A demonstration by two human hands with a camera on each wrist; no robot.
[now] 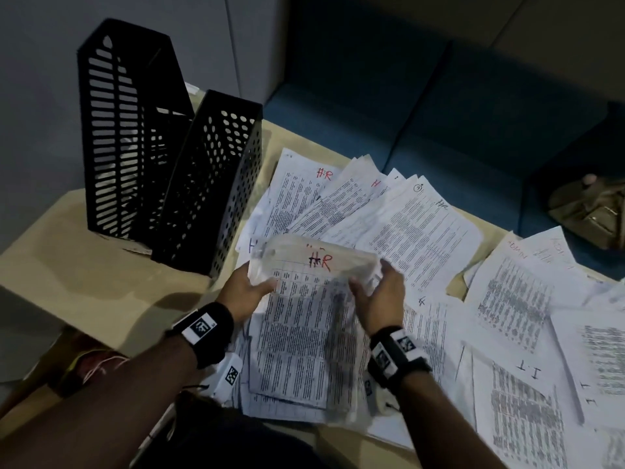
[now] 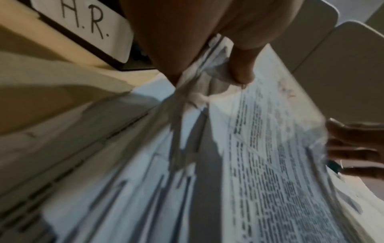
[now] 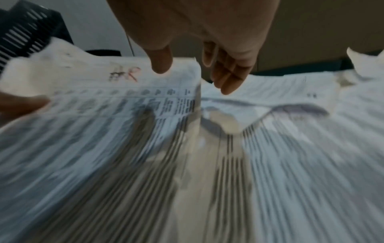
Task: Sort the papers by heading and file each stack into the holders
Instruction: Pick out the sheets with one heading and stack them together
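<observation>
Your left hand (image 1: 248, 292) pinches the left edge of the HR stack (image 1: 304, 333), thumb on top and fingers underneath, as the left wrist view shows. Your right hand (image 1: 378, 296) is at the right edge with its fingers fairly straight; in the right wrist view the thumb lies on the top sheet and the fingers hang beside the edge, so it steadies the stack and does not clamp it. The stack is raised at its far end, in front of you, above more sheets on the worktop (image 1: 101, 286), and just right of the two black holders (image 1: 209, 184).

These are thin, limp sheets, light but floppy. The far edge already curls over, and loose pages will likely slide apart if you lift by one corner. Take both long edges near the middle, square them up by tapping on the worktop, then carry the stack upright.

Both wrist views are smeared, so the print is unreadable there. A white label (image 2: 87, 24) reading H.R. shows on a dark edge in the left wrist view; which holder bears it you cannot tell. The spread papers (image 1: 389, 211) behind carry HR marks, the right-hand piles (image 1: 527, 384) I.T and another faint heading.
</observation>
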